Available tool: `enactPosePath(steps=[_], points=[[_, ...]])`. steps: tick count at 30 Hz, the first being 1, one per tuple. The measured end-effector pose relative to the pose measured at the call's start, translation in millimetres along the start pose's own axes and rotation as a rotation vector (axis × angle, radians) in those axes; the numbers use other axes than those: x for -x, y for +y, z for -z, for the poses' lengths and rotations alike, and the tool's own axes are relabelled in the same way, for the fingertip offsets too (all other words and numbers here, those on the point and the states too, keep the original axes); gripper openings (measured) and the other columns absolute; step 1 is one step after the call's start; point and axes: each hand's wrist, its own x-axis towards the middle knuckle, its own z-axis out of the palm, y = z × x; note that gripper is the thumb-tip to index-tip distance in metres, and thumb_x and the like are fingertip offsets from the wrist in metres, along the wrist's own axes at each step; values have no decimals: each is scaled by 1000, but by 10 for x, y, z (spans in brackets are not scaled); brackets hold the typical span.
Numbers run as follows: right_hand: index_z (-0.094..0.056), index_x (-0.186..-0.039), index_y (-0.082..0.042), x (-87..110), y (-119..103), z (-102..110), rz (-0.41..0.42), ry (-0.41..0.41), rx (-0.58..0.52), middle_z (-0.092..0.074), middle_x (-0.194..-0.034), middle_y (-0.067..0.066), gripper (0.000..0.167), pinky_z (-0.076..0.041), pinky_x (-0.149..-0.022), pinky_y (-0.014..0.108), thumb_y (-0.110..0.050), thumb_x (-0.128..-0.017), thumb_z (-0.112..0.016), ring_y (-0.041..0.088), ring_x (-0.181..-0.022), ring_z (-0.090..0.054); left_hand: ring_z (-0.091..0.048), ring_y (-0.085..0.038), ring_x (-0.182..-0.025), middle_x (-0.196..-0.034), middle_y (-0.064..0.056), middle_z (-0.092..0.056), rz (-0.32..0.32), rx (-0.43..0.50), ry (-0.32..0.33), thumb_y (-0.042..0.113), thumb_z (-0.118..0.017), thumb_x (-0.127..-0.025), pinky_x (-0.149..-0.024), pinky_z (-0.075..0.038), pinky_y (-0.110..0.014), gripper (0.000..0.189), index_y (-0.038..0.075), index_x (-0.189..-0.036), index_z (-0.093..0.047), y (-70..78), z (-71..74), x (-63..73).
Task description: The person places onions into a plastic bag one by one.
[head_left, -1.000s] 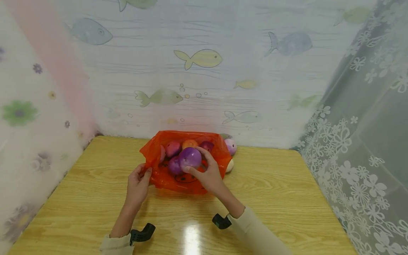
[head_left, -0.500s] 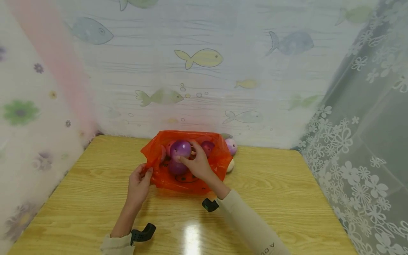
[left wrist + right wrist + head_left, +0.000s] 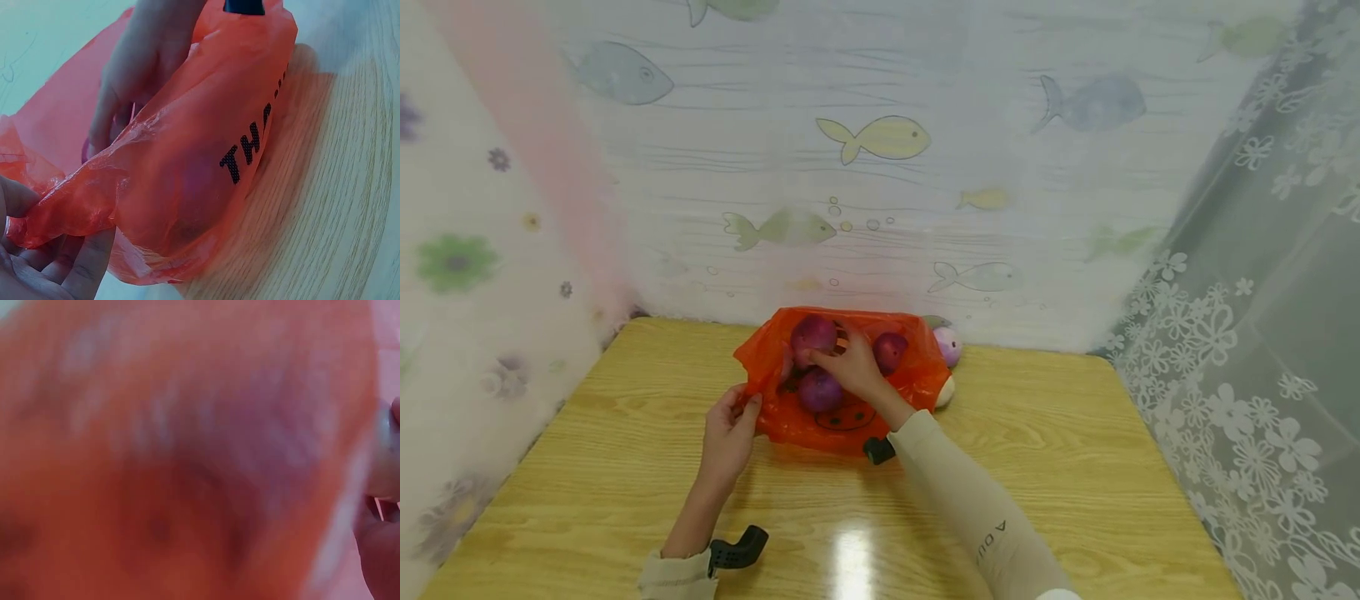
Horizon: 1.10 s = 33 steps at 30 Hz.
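Item: red plastic bag (image 3: 790, 427), mouth facing the person, on the wooden worktop (image 3: 1045, 467). Left hand (image 3: 730, 429): pinching the bag's left edge. Right hand (image 3: 855, 364): inside the bag, grasping 1 magenta-purple ball (image 3: 812, 335). Also in the bag: 1 violet ball (image 3: 821, 391), nearer the person; 1 dark red ball (image 3: 890, 351), to the right. Just right of the bag: 1 pale purple ball (image 3: 949, 345), 1 cream ball (image 3: 947, 392).

Left hand (image 3: 727, 435) pinches red bag (image 3: 784, 423) at its edge; right hand (image 3: 854, 364) grips purple ball (image 3: 812, 335) inside. Bag on surface (image 3: 1045, 467).
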Motion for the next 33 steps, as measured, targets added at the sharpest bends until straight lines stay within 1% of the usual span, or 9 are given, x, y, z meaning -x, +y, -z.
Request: enactPosePath(steps=[4, 7, 13, 16, 20, 27, 33], points=[[-52, -138, -7, -46, 29, -13, 2, -2, 63, -60, -131, 10, 60, -56, -98, 34, -20, -88, -82, 25, -119, -63, -64, -3, -84, -116, -24, -62, 9, 7, -7, 10, -47, -108, -70, -57, -20, 31, -7, -132, -56, 9, 10, 6], [-51, -138, -7, -76, 45, -11, -3, 8, 84, -60, -133, 11, 60, -55, -99, 37, -21, -89, -81, 27, -121, -62, -64, -4, -85, -119, -25, -61, 27, 11, -13, 11, -46, -109, -72, -57, -20, 31, -5, -132, -56, 17, 8, 5], [-52, -137, -6, -126, 77, -34, -21, 57, 113, -61, -133, 14, 58, -57, -96, 38, -21, -88, -80, 30, -121, -64, -65, -4, -88, -123, -26, -59, 43, 14, -14, 11, -45, -109, -73, -57, -19, 31, -5, -134, -54, 20, 6, -9], [-55, -135, -5, -143, 78, -51, -20, 86, 130, -62, -131, 16, 57, -57, -95, 37, -20, -87, -82, 31, -118, -65, -65, -4, -88, -122, -26, -60, 44, 11, -9, 10, -45, -109, -72, -57, -19, 31, -5, -133, -54, 18, 1, -12], [-55, -136, -5, -149, 64, -65, -18, 101, 154, -64, -130, 16, 57, -57, -95, 38, -22, -87, -81, 31, -118, -65, -65, -5, -88, -121, -26, -60, 40, 9, -6, 11, -46, -108, -73, -57, -19, 31, -5, -133, -55, 16, 0, -11], [-57, -135, -6, -145, 51, -72, 15, 108, 156, -63, -129, 14, 57, -57, -94, 37, -21, -86, -83, 30, -116, -66, -66, -6, -90, -123, -29, -60, 24, 22, -17, 13, -46, -109, -73, -57, -19, 31, -6, -133, -55, 16, 7, -4], [-57, -135, -4, -156, 73, -90, 29, 99, 125, -63, -129, 14, 58, -57, -94, 35, -18, -85, -84, 30, -118, -65, -65, -4, -89, -125, -29, -59, 23, 24, -25, 14, -46, -109, -73, -58, -19, 33, -5, -135, -54, 19, 9, -2]])
